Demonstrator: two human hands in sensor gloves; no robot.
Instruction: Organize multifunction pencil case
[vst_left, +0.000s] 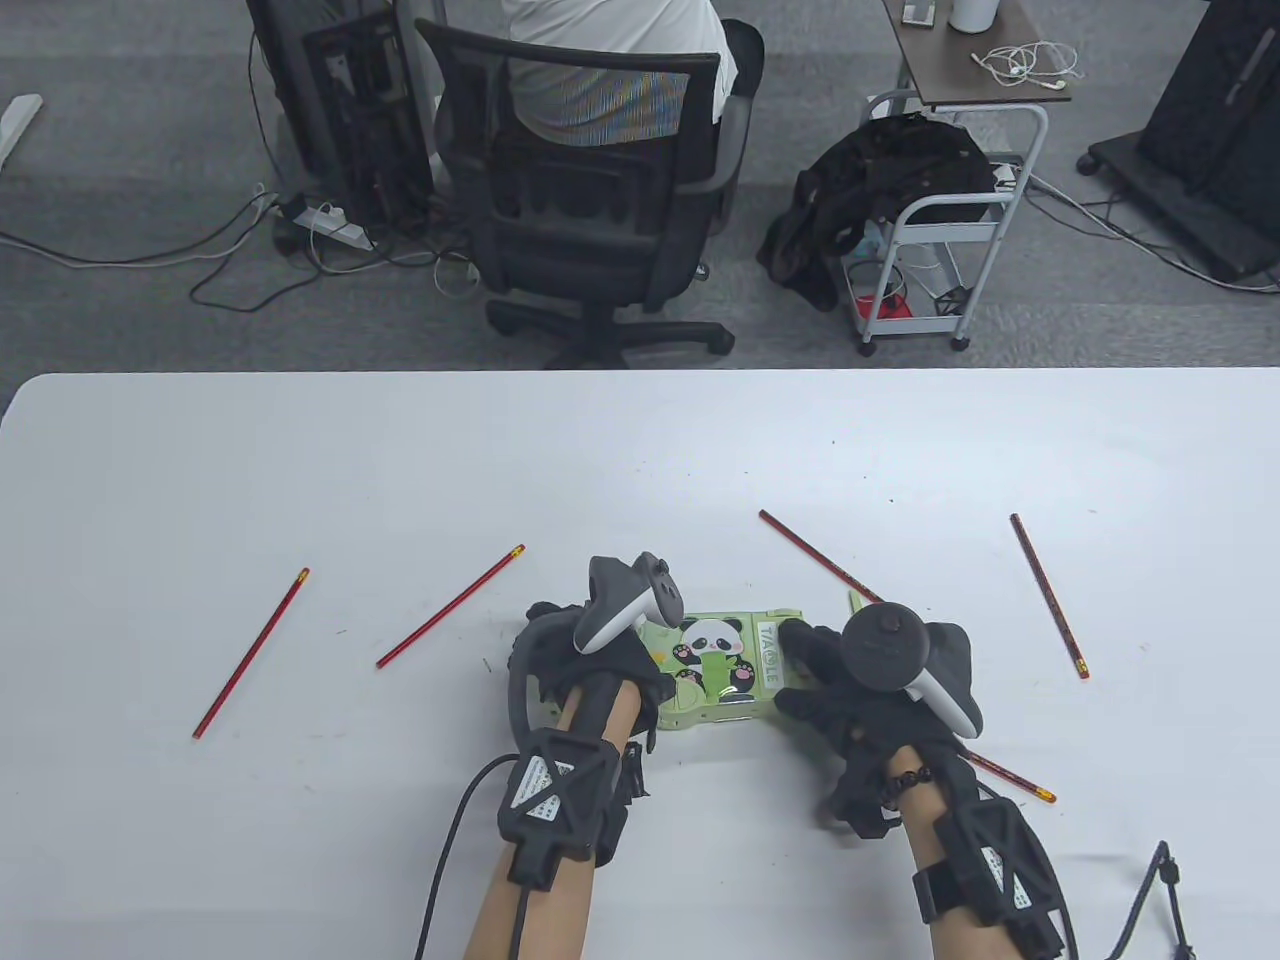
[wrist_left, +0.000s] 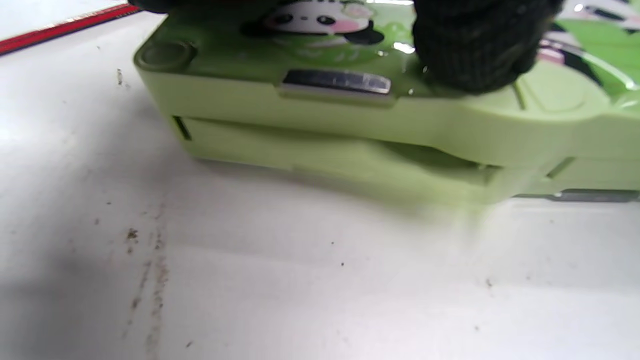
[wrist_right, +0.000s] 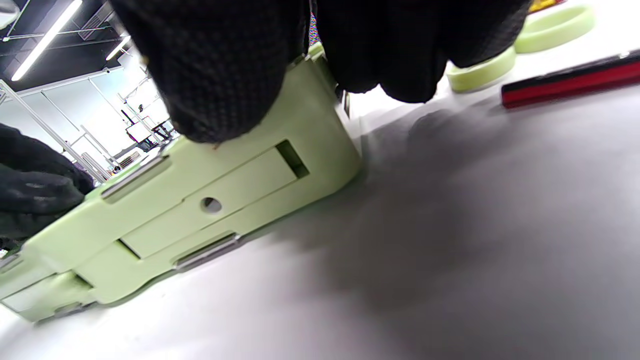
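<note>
The green pencil case (vst_left: 720, 665) lay closed and flat on the white table (vst_left: 200, 450), at lower centre of the table view, held between both hands. The left hand (vst_left: 590, 660) was placed on its left end, a gloved fingertip (wrist_left: 465, 50) pressing on the lid; whether the remaining fingers were curled round the case could not be told. The right hand (vst_left: 850, 690) was clamped on the right end, its fingers (wrist_right: 220, 70) wrapped over the top edge. Four red pencils lay loose on the table, two at left (vst_left: 250, 653) (vst_left: 450, 606) and two at right (vst_left: 825, 565) (vst_left: 1048, 596). The step in hand was judged to be steadying the case for opening. The next move was expected to call for a compartment being released before any pencil was loaded.
</note>
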